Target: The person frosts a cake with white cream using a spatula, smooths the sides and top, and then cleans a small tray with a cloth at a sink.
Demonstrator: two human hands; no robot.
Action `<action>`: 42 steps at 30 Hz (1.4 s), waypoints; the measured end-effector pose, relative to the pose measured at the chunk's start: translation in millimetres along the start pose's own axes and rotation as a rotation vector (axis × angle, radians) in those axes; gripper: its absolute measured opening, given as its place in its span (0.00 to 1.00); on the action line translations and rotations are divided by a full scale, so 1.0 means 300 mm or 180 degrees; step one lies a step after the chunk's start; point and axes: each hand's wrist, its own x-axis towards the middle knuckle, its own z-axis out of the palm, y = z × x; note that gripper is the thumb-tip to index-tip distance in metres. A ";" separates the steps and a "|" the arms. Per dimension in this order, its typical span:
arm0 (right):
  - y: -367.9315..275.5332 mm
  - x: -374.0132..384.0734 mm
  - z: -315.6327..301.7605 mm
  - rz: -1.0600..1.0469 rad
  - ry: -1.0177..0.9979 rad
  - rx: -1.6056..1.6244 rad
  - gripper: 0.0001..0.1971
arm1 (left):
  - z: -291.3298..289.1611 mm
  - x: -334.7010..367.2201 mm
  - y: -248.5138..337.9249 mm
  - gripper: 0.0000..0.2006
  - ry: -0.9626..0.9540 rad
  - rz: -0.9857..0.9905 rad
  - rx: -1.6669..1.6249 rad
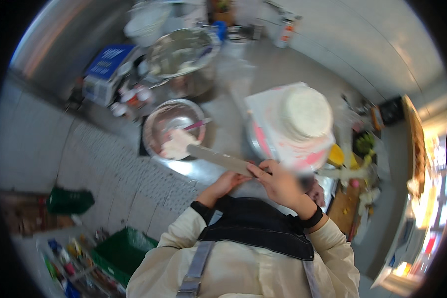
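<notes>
**Long, flat grey metal spatula (221, 159) at mid-frame**

Left of centre, I see a round, shiny metal bowl (155, 121) and pale pink cream (176, 144) by the spatula's tip. Lower centre, my left hand (228, 184) touches the near end, grip unclear; my right hand (279, 186) clamps it. Right of centre stands a round white cake (308, 113).

We see a grey worktop (273, 64) with a dull sheen running through the room, its edges bowed by the lens. Behind it, toward the upper right, stands a pale wall (377, 42) with thin seams and soft patches of reflected light. At the upper left we find a grey, metallic-looking panel (87, 35). Below lies a floor (97, 181) of light tiles, partly speckled with a dotted pattern. Strong light glares from a bright opening (438, 198) at far right, blurred beyond its wooden-looking edge (413, 130).
</notes>
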 end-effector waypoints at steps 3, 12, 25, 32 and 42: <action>0.006 0.068 0.130 -0.0118 -0.0199 -0.0090 0.24 | -0.060 -0.118 0.001 0.22 0.0032 -0.0083 0.0505; 0.044 0.153 0.358 0.0010 -0.0520 -0.0618 0.25 | -0.158 -0.448 0.088 0.25 0.1233 0.0448 0.0395; 0.066 -0.258 0.126 0.0160 0.0250 -0.0634 0.28 | -0.179 -0.292 0.141 0.21 0.1041 0.0107 0.0468; 0.021 -0.553 -0.002 0.0815 0.1520 -0.0973 0.19 | 0.024 -0.046 0.163 0.23 0.0235 0.0012 0.0335; 0.046 -0.708 -0.094 0.2752 0.2933 0.1173 0.11 | 0.114 0.162 0.124 0.10 0.0423 -0.0056 0.0273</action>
